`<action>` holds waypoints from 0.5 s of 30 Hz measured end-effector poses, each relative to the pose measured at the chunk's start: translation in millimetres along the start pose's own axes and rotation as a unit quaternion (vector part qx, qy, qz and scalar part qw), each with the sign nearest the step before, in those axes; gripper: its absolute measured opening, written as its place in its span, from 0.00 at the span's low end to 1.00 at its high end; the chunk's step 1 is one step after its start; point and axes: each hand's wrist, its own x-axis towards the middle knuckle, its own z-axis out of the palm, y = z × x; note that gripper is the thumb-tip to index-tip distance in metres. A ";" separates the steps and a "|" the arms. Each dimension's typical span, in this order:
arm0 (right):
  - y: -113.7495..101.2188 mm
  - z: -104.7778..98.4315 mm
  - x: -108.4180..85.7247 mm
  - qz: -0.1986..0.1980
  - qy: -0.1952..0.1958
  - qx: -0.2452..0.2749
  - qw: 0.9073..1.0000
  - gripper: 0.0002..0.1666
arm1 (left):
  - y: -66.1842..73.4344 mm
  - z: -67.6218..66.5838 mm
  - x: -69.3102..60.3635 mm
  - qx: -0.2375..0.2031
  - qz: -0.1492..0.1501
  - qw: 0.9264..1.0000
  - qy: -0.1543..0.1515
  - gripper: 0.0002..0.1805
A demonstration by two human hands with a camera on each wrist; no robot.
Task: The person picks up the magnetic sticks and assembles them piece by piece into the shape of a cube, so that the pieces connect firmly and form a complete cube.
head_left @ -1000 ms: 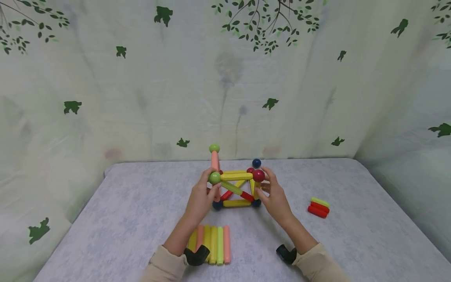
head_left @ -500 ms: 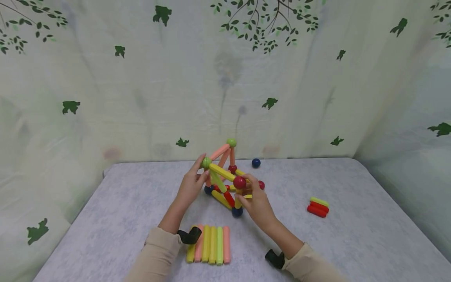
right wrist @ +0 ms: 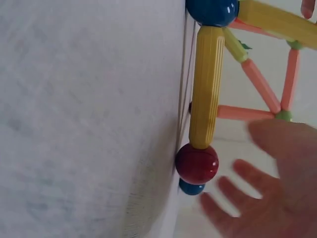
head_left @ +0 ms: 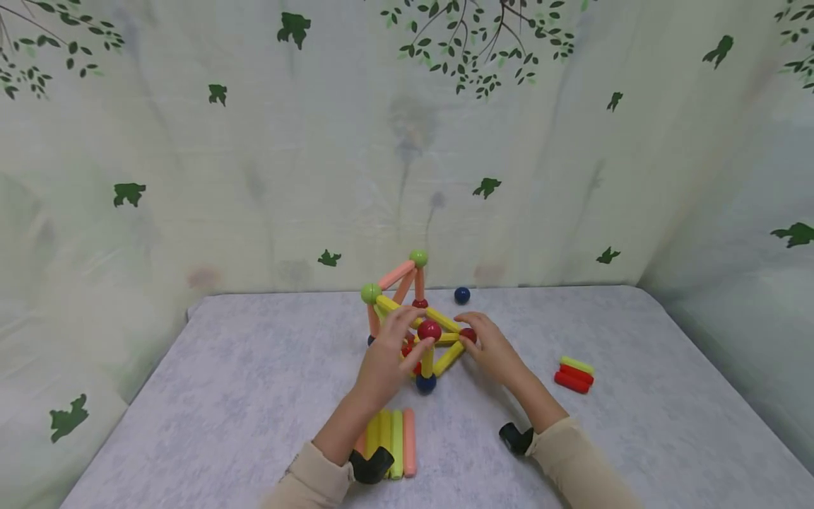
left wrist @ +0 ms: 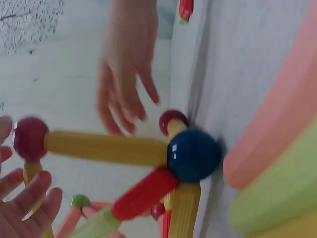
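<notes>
A magnetic frame of yellow, pink, red and light-green sticks joined by balls stands on the table. My left hand (head_left: 384,360) is around its near upper red ball (head_left: 429,330), thumb and fingers parted; in the left wrist view the fingers (left wrist: 37,193) lie beside that ball (left wrist: 30,139), and whether they touch it is unclear. Below, a yellow stick (left wrist: 106,148) runs to a blue ball (left wrist: 194,155). My right hand (head_left: 496,353) is at the right red ball (head_left: 468,336); in the right wrist view its spread fingers (right wrist: 237,193) stand apart from that ball (right wrist: 197,163).
A loose blue ball (head_left: 462,295) lies behind the frame. Two short red sticks (head_left: 572,382) and a light-green one (head_left: 577,365) lie at the right. A row of long sticks (head_left: 410,442) lies in front, partly under my left forearm.
The frame has turned, bringing a corner toward me. My left hand has let go of the green ball and moved right to the near red ball; my right hand has left that ball for the right one.
</notes>
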 end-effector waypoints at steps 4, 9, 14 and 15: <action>10.9 3.3 2.1 0.011 -0.072 -0.037 0.997 0.15 | 6.8 7.6 -0.5 0.016 -0.001 1.000 -0.014 0.23; 7.4 3.0 -0.7 0.032 -0.086 -0.059 0.994 0.15 | 1.0 4.0 0.8 -0.016 -0.003 1.000 0.003 0.22; -4.5 2.0 -3.6 0.060 -0.131 -0.060 0.988 0.20 | -11.0 -7.0 1.9 -0.048 -0.022 0.999 0.013 0.23; -6.2 2.7 -4.3 0.062 -0.138 -0.061 0.987 0.21 | -13.1 -9.7 2.0 -0.055 -0.029 0.998 0.012 0.23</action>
